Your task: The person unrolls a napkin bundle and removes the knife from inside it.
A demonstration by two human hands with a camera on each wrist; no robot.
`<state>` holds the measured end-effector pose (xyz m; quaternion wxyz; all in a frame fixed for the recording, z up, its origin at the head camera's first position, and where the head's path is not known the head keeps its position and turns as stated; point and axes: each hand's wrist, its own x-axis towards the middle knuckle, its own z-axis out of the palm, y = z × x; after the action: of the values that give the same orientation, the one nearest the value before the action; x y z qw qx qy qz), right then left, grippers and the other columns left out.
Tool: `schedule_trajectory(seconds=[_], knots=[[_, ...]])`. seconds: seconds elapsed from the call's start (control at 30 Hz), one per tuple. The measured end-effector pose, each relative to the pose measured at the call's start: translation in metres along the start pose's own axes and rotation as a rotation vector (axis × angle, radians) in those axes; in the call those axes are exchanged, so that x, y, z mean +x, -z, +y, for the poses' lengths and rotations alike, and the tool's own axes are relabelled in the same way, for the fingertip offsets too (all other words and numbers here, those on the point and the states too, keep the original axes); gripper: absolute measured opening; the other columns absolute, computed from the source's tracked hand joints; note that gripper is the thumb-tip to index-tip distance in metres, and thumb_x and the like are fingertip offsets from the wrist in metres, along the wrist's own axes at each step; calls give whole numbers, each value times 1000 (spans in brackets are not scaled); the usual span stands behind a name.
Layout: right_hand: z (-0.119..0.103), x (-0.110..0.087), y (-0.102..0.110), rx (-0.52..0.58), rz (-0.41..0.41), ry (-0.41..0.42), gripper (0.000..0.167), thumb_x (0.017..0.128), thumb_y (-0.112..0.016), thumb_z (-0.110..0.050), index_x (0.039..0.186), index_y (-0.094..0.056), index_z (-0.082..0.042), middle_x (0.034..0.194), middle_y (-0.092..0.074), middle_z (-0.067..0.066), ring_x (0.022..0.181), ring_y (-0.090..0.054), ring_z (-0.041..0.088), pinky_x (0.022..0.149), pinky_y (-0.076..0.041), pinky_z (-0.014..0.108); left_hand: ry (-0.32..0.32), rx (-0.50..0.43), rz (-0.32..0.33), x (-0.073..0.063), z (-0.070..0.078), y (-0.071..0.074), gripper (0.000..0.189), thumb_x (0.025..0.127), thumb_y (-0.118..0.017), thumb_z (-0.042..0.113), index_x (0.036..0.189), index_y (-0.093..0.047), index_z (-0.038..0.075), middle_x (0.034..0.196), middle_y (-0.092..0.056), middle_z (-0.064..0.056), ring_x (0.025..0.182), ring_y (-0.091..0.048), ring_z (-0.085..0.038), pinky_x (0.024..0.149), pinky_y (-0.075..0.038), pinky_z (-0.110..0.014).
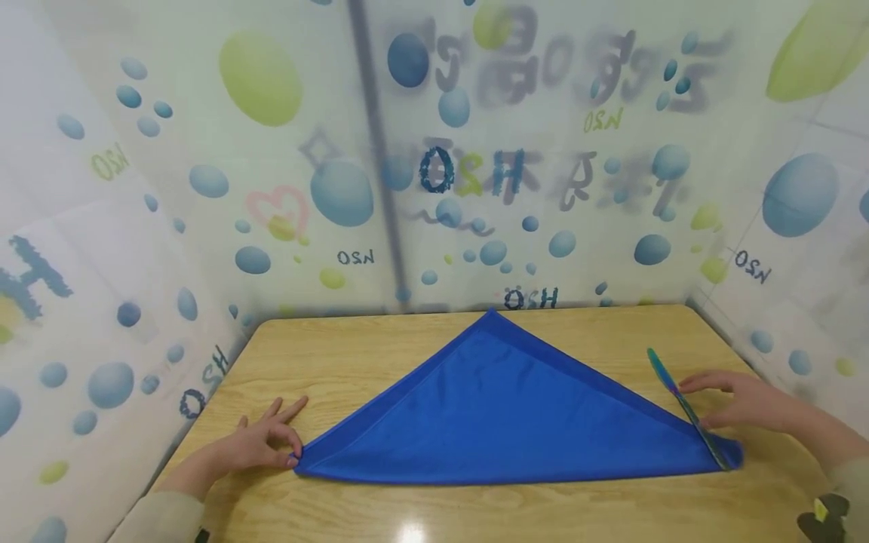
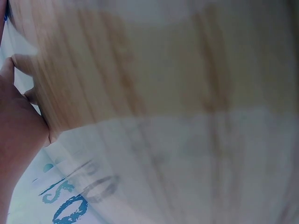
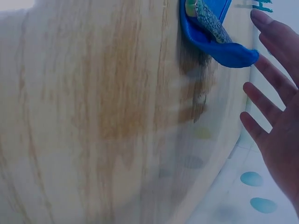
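Observation:
A blue cloth (image 1: pixel 502 415) lies folded into a flat triangle on the wooden table (image 1: pixel 366 354), its apex pointing at the far edge. My left hand (image 1: pixel 261 441) rests at the cloth's left corner; thumb and a finger pinch the tip while two fingers point outward. A thin patterned stick (image 1: pixel 686 407) lies across the right corner. My right hand (image 1: pixel 736 400) rests flat beside it, fingers straight, their tips next to the stick. In the right wrist view the spread right hand (image 3: pixel 275 116) is just off the cloth corner (image 3: pixel 219 51) and stick (image 3: pixel 210 23).
A white curtain printed with blue and green bubbles (image 1: pixel 339 188) closes in the table at the left, back and right. A dark pole (image 1: pixel 376 151) shows behind it. Bare wood (image 1: pixel 421 513) runs along the near edge in front of the cloth.

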<state>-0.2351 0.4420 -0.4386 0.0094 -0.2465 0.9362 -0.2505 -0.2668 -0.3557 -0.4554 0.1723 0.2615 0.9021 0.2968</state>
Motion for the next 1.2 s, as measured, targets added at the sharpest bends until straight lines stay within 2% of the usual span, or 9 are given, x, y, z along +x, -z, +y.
schedule_trajectory(seconds=[0.07, 0.17, 0.27, 0.37, 0.47, 0.53, 0.73, 1.0, 1.2], knots=[[3, 1, -2, -29, -3, 7, 45, 77, -83, -23, 119, -69, -16, 122, -56, -19, 108, -39, -17, 73, -48, 26, 5, 1, -6, 1, 0, 0, 9, 83, -77, 28, 81, -68, 30, 157, -10, -28, 134, 19, -60, 81, 27, -78], [7, 2, -7, -86, -17, 16, 50, 73, -85, -27, 119, -69, -18, 125, -57, -2, 112, -44, -5, 75, -48, 27, 2, -2, -10, 1, 0, 0, 9, 83, -77, 26, 82, -68, 29, 157, -10, -29, 134, 19, -61, 81, 27, -79], [10, 3, -11, -112, -60, 7, 56, 71, -86, -30, 121, -67, -17, 128, -52, 18, 115, -46, 15, 78, -47, 34, 0, 3, -11, 1, 1, 0, 9, 83, -76, 27, 81, -68, 30, 157, -10, -29, 134, 19, -61, 81, 26, -79], [13, 4, -12, -99, -84, -10, 61, 68, -88, -30, 123, -65, -16, 130, -48, 25, 115, -44, 31, 80, -46, 45, -5, 12, -7, 0, 2, 0, 9, 83, -76, 30, 81, -67, 31, 157, -11, -29, 134, 19, -61, 81, 25, -80], [17, 4, -14, -89, -87, 5, 63, 67, -88, -30, 124, -64, -17, 130, -47, 26, 115, -42, 37, 81, -44, 56, -2, 15, -7, 1, 3, 1, 10, 83, -76, 33, 80, -67, 31, 157, -11, -29, 134, 19, -60, 81, 24, -80], [20, 4, -14, -77, -98, 17, 63, 68, -88, -29, 125, -64, -18, 132, -47, 23, 118, -41, 33, 80, -42, 61, -1, 13, -8, 1, 3, 1, 10, 83, -76, 32, 80, -67, 30, 157, -11, -29, 134, 19, -60, 81, 24, -80], [27, 2, -14, -64, -109, 30, 62, 70, -86, -31, 126, -65, -20, 135, -48, 10, 121, -35, -1, 81, -42, 62, -5, 15, -14, 1, 4, 1, 9, 84, -76, 32, 81, -67, 31, 156, -11, -30, 133, 18, -61, 80, 24, -81], [28, 10, -14, -157, -86, 69, 63, 64, -90, -32, 122, -67, -18, 124, -52, 19, 112, -47, 22, 79, -44, 42, 4, 8, -9, 0, 5, 1, 11, 84, -76, 28, 81, -66, 31, 156, -10, -29, 134, 19, -60, 81, 24, -80], [20, 16, -9, -113, -174, -34, 69, 65, -87, -42, 125, -65, -16, 117, -55, 9, 103, -49, 17, 79, -45, 42, 0, -10, -2, -1, 6, 1, 11, 82, -77, 28, 81, -66, 28, 156, -10, -30, 133, 19, -60, 81, 26, -80]])
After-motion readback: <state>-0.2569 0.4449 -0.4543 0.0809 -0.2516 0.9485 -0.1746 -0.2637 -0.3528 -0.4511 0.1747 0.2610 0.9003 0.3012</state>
